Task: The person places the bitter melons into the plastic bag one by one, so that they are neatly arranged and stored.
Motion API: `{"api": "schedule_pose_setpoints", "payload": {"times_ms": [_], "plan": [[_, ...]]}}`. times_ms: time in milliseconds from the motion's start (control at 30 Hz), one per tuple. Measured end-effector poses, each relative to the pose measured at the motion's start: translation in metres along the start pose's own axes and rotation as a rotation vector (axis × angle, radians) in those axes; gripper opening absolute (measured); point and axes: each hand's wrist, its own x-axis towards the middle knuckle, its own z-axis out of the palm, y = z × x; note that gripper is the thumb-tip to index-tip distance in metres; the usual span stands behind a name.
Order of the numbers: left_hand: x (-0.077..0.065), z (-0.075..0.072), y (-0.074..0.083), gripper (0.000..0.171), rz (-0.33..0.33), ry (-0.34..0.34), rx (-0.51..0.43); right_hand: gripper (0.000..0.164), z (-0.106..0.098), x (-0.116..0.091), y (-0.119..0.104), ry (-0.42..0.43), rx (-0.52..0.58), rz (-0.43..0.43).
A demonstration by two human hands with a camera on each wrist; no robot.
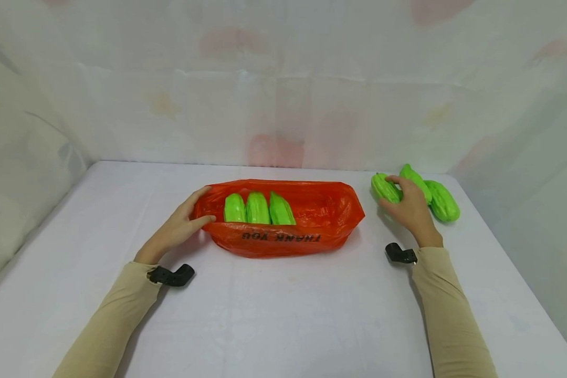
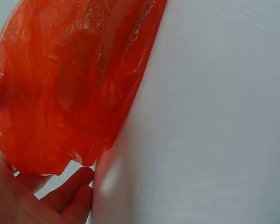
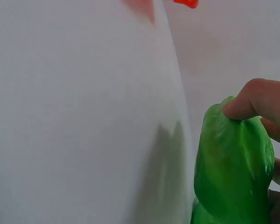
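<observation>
One red bag [image 1: 283, 241]; six green gourds [image 1: 258, 210], three inside the bag and three to its right (an even split); one left hand [image 1: 177, 228], one right hand [image 1: 412, 212], two sleeves [image 1: 115, 315] and two black wrist devices [image 1: 172, 276], split between the bag's two sides; one counter [image 1: 312, 310] beneath the bag

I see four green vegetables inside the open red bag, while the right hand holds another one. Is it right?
Four is wrong: the head view shows three green vegetables inside the open red bag, while the right hand holds another one.
</observation>
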Motion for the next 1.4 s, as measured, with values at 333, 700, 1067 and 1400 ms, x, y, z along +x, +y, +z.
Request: {"api": "schedule_pose_setpoints", "payload": {"times_ms": [333, 700, 1067, 1400], "plan": [[0.0, 0.0, 0.001, 0.075, -0.002, -0.005, -0.002, 0.056, -0.008, -0.002, -0.022, -0.006, 0.052, -0.013], [-0.001, 0.0, 0.001, 0.075, 0.006, -0.004, 0.0, 0.059, -0.013, -0.004, -0.042, -0.057, 0.067, 0.022], [-0.001, 0.0, 0.002, 0.075, 0.002, -0.005, 0.001, 0.058, -0.019, -0.006, -0.056, -0.047, 0.088, -0.008], [-0.001, 0.0, 0.002, 0.075, 0.002, -0.006, 0.003, 0.057, -0.023, -0.009, -0.071, -0.044, 0.098, -0.051]]}}
